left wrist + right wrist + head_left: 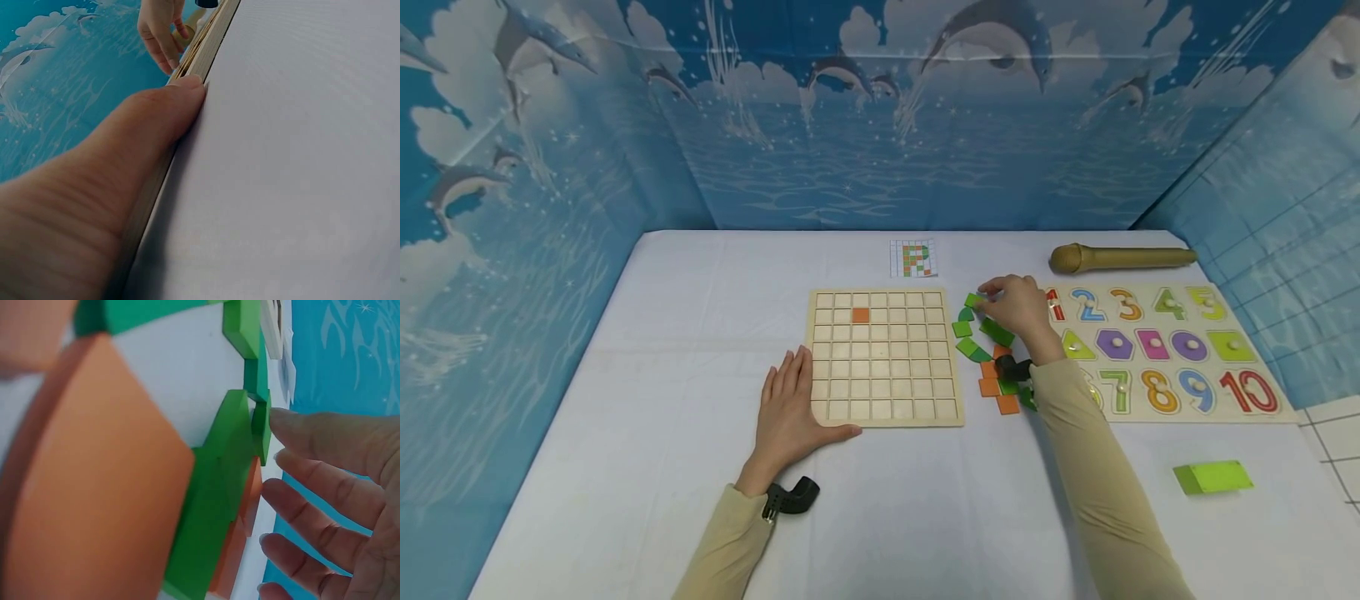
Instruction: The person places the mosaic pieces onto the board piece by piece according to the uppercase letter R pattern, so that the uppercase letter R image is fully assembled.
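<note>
A wooden grid board (880, 427) lies on the table, with one orange square tile (861, 315) in an upper cell. My left hand (786, 421) rests at its lower-left corner, fingers along the left side. In the left wrist view, the thumb (147, 115) presses the board's edge (197, 65). To the right of the board, my right hand (1017, 307) reaches over loose green and orange tiles. Its thumb and forefinger are spread apart at a green square tile (973, 301); in the right wrist view, the thumb (325, 434) appears to touch a green tile (261, 434).
Behind the board lies a small pattern card (914, 259) with coloured squares. On the right are a number and shape puzzle (1157, 408), a brown microphone-shaped object (1123, 259) and a bright green block (1213, 477). Orange tiles (989, 387) lie near the right forearm.
</note>
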Demonstrator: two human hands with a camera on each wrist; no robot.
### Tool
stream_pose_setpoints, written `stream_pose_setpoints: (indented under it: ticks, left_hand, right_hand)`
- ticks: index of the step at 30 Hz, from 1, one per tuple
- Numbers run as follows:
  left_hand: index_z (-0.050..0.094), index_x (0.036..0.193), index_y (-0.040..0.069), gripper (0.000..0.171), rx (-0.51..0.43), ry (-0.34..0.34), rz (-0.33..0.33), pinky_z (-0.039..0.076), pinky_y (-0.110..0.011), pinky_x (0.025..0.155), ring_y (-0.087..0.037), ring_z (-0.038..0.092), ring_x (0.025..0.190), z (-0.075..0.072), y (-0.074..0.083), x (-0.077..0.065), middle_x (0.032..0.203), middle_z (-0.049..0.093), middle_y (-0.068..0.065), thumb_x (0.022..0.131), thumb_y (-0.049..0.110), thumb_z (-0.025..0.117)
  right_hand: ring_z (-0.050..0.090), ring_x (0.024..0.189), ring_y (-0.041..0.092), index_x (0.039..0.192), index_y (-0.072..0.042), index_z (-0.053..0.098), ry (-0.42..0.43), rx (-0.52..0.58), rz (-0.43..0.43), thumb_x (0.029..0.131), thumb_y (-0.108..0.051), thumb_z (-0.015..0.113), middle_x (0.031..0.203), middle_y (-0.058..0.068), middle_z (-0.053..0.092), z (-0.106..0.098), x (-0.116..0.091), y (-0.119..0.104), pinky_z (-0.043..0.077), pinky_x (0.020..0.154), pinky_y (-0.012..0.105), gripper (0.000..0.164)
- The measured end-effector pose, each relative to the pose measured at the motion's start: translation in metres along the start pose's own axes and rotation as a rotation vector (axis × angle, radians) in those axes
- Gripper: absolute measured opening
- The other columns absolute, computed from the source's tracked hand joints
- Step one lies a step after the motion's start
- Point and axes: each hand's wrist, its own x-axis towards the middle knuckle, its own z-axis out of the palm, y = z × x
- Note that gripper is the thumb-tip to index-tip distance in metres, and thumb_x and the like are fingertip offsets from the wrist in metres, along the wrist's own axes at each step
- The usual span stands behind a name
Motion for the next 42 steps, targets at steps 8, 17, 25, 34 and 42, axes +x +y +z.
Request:
stream_pose_setpoints:
  ticks: [8, 17, 25, 34, 42]
  left_hand:
    - [0.014, 0.149, -0.005, 0.13, -0.004, 0.001, -0.001, 0.002, -0.045, 0.112, -0.03, 0.007, 0.142, 0.001, -0.001, 0.0, 0.155, 0.016, -0.017, 0.061, 0.07, 0.072]
    - [0.015, 0.149, -0.006, 0.13, -0.006, 0.018, 0.011, 0.003, -0.046, 0.112, -0.031, 0.009, 0.142, 0.002, -0.002, -0.001, 0.154, 0.018, -0.018, 0.06, 0.069, 0.074]
    - [0.015, 0.149, -0.005, 0.13, -0.004, 0.005, 0.002, 0.003, -0.045, 0.112, -0.03, 0.008, 0.142, 0.002, -0.001, -0.002, 0.154, 0.017, -0.017, 0.06, 0.07, 0.072]
    - [0.015, 0.149, -0.004, 0.129, 0.003, 0.009, 0.003, 0.002, -0.045, 0.112, -0.03, 0.008, 0.142, 0.003, -0.002, -0.002, 0.154, 0.017, -0.017, 0.061, 0.071, 0.072]
    - [0.014, 0.15, -0.003, 0.13, -0.006, 0.01, 0.005, 0.002, -0.045, 0.112, -0.029, 0.007, 0.142, 0.003, -0.002, 0.0, 0.155, 0.016, -0.017, 0.061, 0.072, 0.071]
  right_hand:
    - [0.047, 0.093, 0.037, 0.106, 0.0, 0.071, -0.033, -0.057, -0.01, 0.086, -0.019, 0.071, 0.095, 0.017, 0.064, 0.001, 0.001, -0.003, 0.033, 0.082, 0.056, 0.028]
    - [0.048, 0.083, 0.031, 0.103, 0.002, 0.062, -0.119, 0.081, 0.026, 0.084, -0.013, 0.069, 0.093, 0.017, 0.057, 0.001, 0.012, -0.001, 0.041, 0.07, 0.042, 0.025]
    - [0.055, 0.063, 0.021, 0.096, 0.002, 0.06, -0.075, 0.256, 0.065, 0.086, -0.012, 0.069, 0.084, 0.014, 0.057, 0.006, 0.013, 0.002, 0.044, 0.052, 0.029, 0.02]
    - [0.052, 0.068, 0.024, 0.096, 0.0, 0.062, 0.067, 0.308, -0.016, 0.089, -0.017, 0.068, 0.087, 0.015, 0.061, 0.014, 0.001, -0.017, 0.04, 0.055, 0.032, 0.02]
    - [0.05, 0.07, 0.024, 0.096, -0.002, 0.063, -0.064, 0.459, -0.086, 0.088, -0.018, 0.07, 0.089, 0.012, 0.061, 0.026, -0.007, -0.057, 0.042, 0.061, 0.035, 0.019]
